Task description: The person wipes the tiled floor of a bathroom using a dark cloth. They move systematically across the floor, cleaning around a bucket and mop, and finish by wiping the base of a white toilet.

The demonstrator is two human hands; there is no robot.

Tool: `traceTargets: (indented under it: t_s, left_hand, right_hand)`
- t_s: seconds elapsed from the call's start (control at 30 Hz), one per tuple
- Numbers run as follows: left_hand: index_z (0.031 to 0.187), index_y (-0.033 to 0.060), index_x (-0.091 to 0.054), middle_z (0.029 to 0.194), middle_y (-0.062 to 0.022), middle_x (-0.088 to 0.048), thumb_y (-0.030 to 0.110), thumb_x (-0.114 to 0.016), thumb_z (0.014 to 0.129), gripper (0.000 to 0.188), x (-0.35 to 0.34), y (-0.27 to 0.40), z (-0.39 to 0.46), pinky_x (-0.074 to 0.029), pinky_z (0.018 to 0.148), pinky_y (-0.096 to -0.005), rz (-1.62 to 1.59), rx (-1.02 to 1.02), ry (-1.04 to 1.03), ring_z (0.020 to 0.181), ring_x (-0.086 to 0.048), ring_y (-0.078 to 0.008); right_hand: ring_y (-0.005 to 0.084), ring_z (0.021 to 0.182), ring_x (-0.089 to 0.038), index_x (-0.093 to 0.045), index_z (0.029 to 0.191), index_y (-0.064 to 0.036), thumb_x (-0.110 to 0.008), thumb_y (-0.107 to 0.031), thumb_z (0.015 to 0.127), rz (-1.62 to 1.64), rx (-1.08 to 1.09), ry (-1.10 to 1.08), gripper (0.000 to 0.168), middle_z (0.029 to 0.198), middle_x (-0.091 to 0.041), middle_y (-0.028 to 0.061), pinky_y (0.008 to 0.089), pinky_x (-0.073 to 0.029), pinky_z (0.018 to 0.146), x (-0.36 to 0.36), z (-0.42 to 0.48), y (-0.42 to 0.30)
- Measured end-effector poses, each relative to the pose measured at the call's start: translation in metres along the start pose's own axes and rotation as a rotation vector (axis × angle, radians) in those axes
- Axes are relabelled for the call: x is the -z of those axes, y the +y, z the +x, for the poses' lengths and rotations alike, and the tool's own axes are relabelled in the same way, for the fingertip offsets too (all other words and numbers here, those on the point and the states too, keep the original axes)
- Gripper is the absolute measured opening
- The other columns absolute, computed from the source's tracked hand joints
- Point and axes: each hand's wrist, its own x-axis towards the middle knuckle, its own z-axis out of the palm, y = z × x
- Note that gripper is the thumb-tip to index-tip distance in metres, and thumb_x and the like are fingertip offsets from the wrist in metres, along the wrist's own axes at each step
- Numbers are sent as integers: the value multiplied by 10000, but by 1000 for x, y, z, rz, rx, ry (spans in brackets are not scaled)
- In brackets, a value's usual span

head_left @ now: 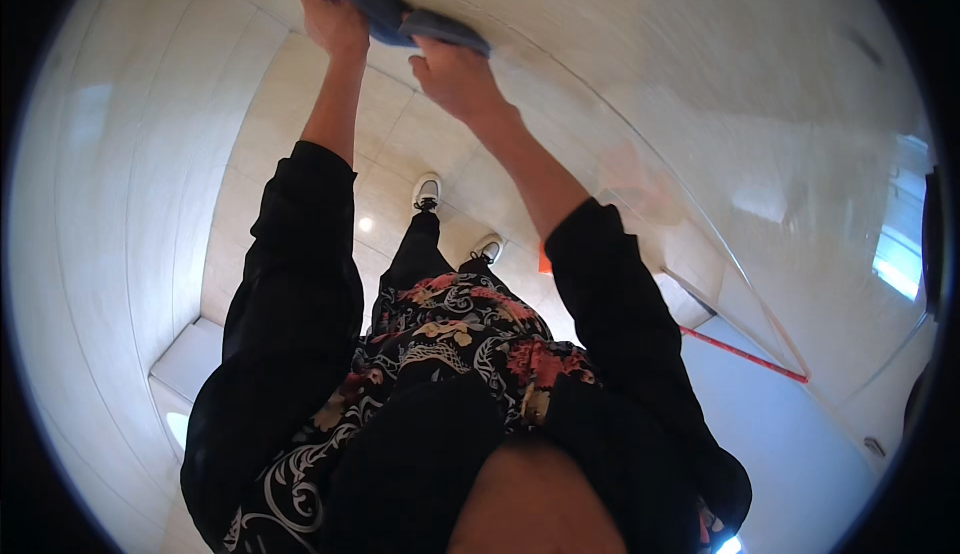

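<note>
Both arms reach up to a glossy cream tiled wall (pixel 585 21). A folded dark blue-grey cloth (pixel 371 6) lies flat against the tiles at the top of the view. My left hand (pixel 336 22) grips its left end, with the fingers partly hidden behind the cloth. My right hand (pixel 457 77) has its fingers under the cloth's right part, a grey flap (pixel 446 31), with the thumb apart below it. Below the hands show the tiled floor and my two light shoes (pixel 427 192).
A pale wall (pixel 142 118) rises close on the left, with a light box-like ledge (pixel 187 355) low beside it. At the right, a red-patterned strip or rod (pixel 746 355) crosses in front of a pale blue panel (pixel 780 411). An orange object (pixel 545 260) shows partly behind the right sleeve.
</note>
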Motion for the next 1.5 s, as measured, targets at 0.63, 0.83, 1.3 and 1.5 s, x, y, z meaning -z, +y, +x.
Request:
traceTargets:
  t_s: [0.63,0.83,1.3,1.5]
  left_hand:
    - [933,-8,-502,884,-189,-555,83,-437,767,200,-74,61,-359,-504,570,-523,-594,1462,-1001,707,-602,-329]
    - [949,-3,-496,866,-153,-592,192,-510,792,251,-39,146,-386,-523,684,-407,-609,1363,-1275,762,-620,-260]
    - [899,-1,-508,796,-105,-594,148,-587,753,223,33,232,-324,-524,635,-313,-950,939,-1110,687,-615,-197]
    - [883,-7,-510,738,-107,-589,142,-592,746,218,-20,129,-340,-533,589,-322,-776,1134,-987,642,-612,-200]
  right_hand:
    - [354,778,-554,-570,967,-46,-574,-106,741,-362,-532,-44,234,822,-579,183,397,-436,693,174,-275,102]
    - [291,787,-594,-622,896,-31,-593,-45,725,-277,-606,246,174,844,-614,144,337,-455,697,259,-286,60]
    - [199,752,-596,-612,907,2,-544,-22,720,-522,-410,632,200,826,-629,119,298,-450,707,269,-228,10]
    - [280,756,-596,-619,871,-29,-605,-69,716,-467,-457,428,161,814,-618,139,329,-459,705,220,-248,44]
